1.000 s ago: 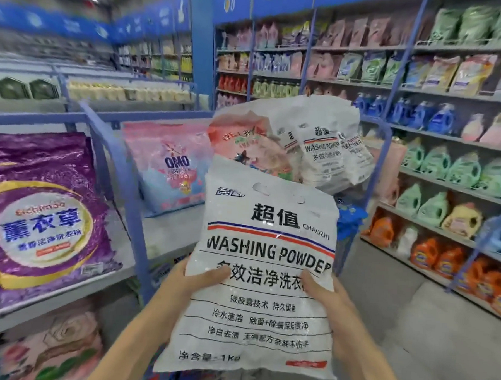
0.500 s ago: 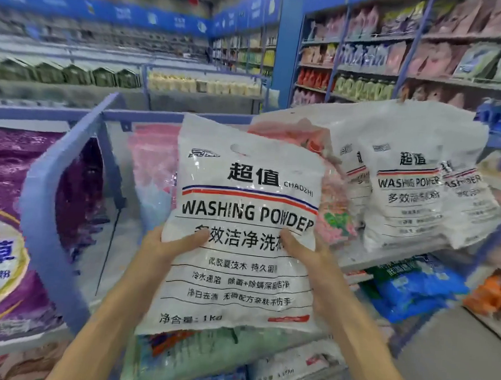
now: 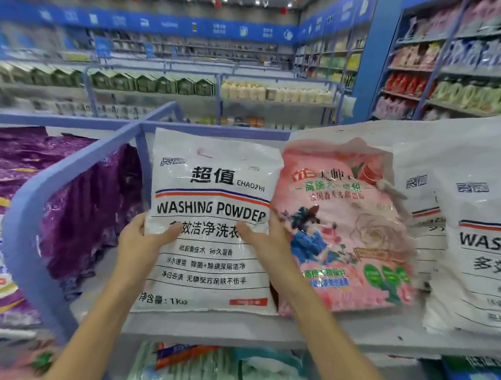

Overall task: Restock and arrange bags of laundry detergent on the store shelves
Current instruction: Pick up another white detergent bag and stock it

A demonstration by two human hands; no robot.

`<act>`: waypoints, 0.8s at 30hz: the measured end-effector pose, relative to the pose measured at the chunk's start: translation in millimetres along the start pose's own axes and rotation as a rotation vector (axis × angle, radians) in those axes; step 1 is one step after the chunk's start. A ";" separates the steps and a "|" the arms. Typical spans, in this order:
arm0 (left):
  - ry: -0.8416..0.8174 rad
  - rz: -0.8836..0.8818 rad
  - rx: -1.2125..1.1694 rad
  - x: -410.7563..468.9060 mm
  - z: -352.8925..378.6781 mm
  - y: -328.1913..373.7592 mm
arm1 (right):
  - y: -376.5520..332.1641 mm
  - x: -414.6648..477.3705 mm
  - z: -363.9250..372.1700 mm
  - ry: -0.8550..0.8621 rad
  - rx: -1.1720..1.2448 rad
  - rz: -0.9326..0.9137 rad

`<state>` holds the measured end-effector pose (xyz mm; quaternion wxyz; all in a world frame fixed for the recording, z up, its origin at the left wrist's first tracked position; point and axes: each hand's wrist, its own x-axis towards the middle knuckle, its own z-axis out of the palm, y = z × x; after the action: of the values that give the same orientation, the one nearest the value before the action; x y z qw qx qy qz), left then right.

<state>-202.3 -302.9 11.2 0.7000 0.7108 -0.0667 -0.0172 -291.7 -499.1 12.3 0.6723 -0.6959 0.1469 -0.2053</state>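
Since half a second ago the white washing powder bag (image 3: 213, 205) has gone from hanging in front of the shelf (image 3: 236, 330) edge to standing on the board. It is upright with the label facing out, and its right edge is against the pink bag (image 3: 343, 223). The left hand (image 3: 142, 242) grips the bag's left edge, thumb across the front and fingers hidden behind. The right hand (image 3: 266, 246) grips the right edge the same way, tucked in beside the pink bag. Left of the pink bag, past the held one, runs the blue divider rail (image 3: 69, 186) — purple bags (image 3: 82, 210) lie on its far side. Right of the pink bag stand more white bags (image 3: 479, 231) of the same powder, overlapping it.
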 end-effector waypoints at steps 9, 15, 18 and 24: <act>0.254 0.461 0.444 -59.6 46.7 4.0 | -32.5 -34.0 -50.2 0.172 -0.350 -0.207; -0.121 0.594 0.324 -106.5 127.2 11.2 | -20.7 -34.5 -153.0 0.591 -0.719 -0.164; -0.267 0.413 0.480 -115.9 159.5 13.2 | -13.3 -36.1 -182.2 0.634 -0.779 -0.137; -0.391 0.023 0.620 -109.1 189.3 25.1 | -9.6 -30.8 -206.8 0.423 -0.534 0.086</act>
<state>-334.5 -478.1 25.0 0.4254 0.8718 -0.2089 -0.1238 -419.1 -664.9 21.6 0.4290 -0.7826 0.3608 -0.2707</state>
